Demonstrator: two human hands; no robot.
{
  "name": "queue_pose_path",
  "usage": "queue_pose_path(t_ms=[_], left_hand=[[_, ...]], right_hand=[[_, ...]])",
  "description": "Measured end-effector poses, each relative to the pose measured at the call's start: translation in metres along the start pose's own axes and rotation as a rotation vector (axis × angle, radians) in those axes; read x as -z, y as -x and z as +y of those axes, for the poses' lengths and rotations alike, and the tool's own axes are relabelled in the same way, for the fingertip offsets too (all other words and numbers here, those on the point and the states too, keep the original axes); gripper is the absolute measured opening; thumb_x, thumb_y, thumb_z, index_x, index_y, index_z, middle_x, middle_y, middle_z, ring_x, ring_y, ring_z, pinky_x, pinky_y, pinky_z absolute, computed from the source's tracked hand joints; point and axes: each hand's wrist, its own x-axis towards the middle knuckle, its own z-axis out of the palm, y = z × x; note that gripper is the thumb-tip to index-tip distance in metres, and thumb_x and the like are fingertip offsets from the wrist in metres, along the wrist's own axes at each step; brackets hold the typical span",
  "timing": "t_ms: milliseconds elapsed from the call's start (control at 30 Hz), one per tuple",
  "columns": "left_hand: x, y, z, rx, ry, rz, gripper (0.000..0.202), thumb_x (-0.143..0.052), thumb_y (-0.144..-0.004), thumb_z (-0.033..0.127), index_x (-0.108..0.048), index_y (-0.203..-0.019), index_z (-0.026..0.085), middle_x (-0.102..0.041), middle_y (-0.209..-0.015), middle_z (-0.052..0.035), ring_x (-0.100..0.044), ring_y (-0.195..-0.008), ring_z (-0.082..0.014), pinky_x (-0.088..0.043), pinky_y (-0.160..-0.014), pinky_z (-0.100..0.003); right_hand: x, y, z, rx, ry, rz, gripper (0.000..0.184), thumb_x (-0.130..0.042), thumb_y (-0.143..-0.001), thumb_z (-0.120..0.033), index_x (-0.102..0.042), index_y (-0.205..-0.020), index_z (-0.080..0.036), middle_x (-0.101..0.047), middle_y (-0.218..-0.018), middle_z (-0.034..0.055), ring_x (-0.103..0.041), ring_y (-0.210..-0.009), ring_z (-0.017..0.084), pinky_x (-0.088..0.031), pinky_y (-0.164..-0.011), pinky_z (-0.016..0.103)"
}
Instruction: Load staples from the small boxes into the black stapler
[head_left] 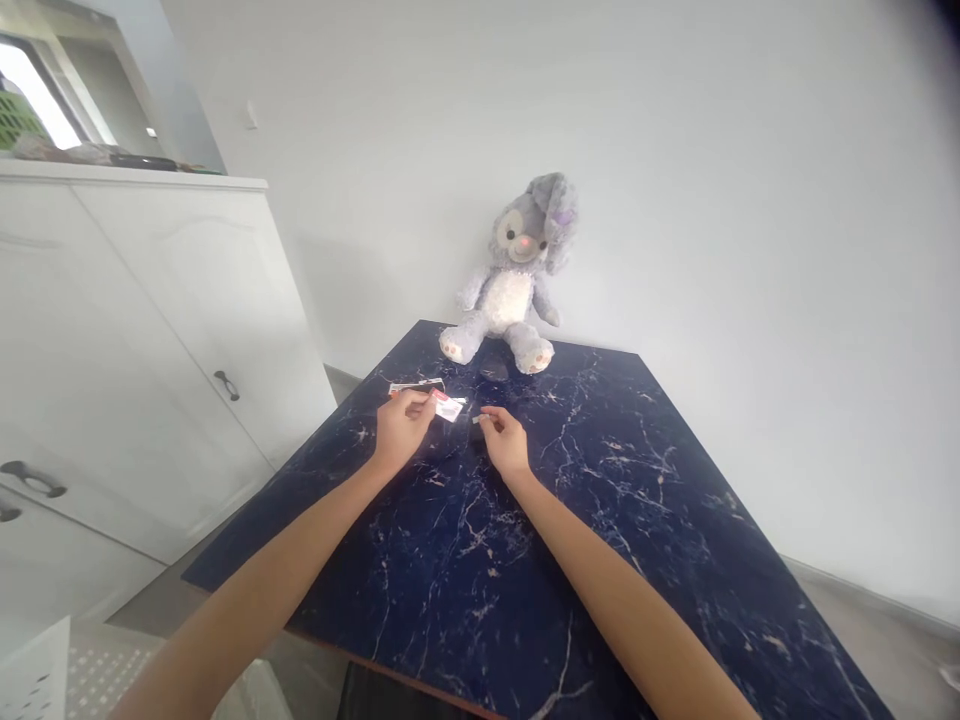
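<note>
Pinched in my left hand (401,428) is a small white and red card-like packet (448,406), held over the table. My right hand (507,440) is a little to the right, thumb and fingers closed on a tiny pale piece (476,419) too small to name. A gap separates the two hands. Behind my left hand lies a flat box (417,386) with white, dark and orange parts, partly covered by the fingers. The blue marbled table (465,560) is under both hands.
A grey plush rabbit (508,300) sits at the table's far edge against the wall. Near its feet is a dark round thing (493,369). White cabinets (150,300) stand on the left. A white perforated basket (97,670) is at the lower left.
</note>
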Motion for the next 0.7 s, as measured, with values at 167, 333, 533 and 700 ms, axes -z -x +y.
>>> queue_pose_path(t_ms=[167,333,533,700], left_hand=[[-0.018,0.014,0.006,0.056,-0.028,-0.222,0.028,-0.063,-0.091,0.045,-0.069,-0.079,0.021,-0.076,-0.074,-0.0038,-0.074,-0.069,-0.0212,-0.056,-0.066,-0.029],[-0.024,0.02,0.009,0.027,-0.055,-0.522,0.026,-0.065,-0.089,0.043,-0.069,-0.074,0.022,-0.075,-0.075,-0.0029,-0.069,-0.068,-0.021,-0.051,-0.064,-0.031],[-0.017,0.019,0.027,-0.267,-0.215,-0.725,0.019,-0.064,-0.088,0.039,-0.066,-0.081,0.022,-0.073,-0.093,-0.0073,-0.06,-0.101,-0.029,-0.049,-0.087,-0.044],[-0.015,0.02,0.025,-0.337,-0.119,-0.933,0.023,-0.071,-0.083,0.033,-0.065,-0.103,0.025,-0.06,-0.14,-0.0068,-0.047,-0.132,-0.0317,-0.043,-0.106,-0.05]], right_hand=[[0.046,0.033,0.004,0.053,0.055,-0.206,0.021,-0.066,-0.084,-0.03,-0.072,-0.103,-0.024,-0.077,-0.093,0.0012,-0.073,-0.082,0.019,-0.057,-0.084,0.034],[0.091,0.062,0.006,0.306,0.345,-0.348,0.019,-0.063,-0.092,-0.021,-0.071,-0.108,-0.028,-0.074,-0.106,0.0029,-0.067,-0.1,0.022,-0.052,-0.09,0.038],[0.109,0.065,0.012,0.349,0.595,-0.216,0.008,-0.065,-0.095,-0.03,-0.07,-0.095,-0.024,-0.069,-0.091,0.006,-0.059,-0.091,0.026,-0.05,-0.086,0.042],[0.106,0.067,0.004,0.43,0.481,-0.235,0.012,-0.066,-0.091,-0.022,-0.065,-0.103,-0.022,-0.067,-0.107,0.0083,-0.059,-0.102,0.026,-0.05,-0.092,0.041]])
